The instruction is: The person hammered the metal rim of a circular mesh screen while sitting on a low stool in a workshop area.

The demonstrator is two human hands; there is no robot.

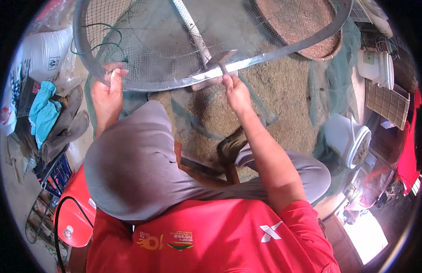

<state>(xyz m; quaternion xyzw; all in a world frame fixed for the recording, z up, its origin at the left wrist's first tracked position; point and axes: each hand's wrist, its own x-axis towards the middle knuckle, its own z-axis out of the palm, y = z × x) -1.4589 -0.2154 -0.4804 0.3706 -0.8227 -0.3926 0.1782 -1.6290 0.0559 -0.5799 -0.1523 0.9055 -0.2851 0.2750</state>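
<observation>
A large round mesh sieve [174, 85] with a grey metal rim is tilted in front of me. My left hand [107, 93] is closed around the near left part of its rim, thumb on top. In my right hand [238, 94] is the handle of a hammer [222, 59]; its head lies at the near rim, close to the foot of a pale pole [192, 32]. I cannot tell whether the hammer touches the rim. A pale block [207, 83] shows just under the rim there. A thin green cord [111, 28] hangs at the sieve's left side.
Dry grain-like material [283, 91] covers the ground on green netting [338, 86]. A woven round tray [306, 22] is at the far right, partly behind the sieve. White buckets [340, 136] stand at right; boots [67, 118], a teal cloth [44, 111] and a red container [76, 209] at left.
</observation>
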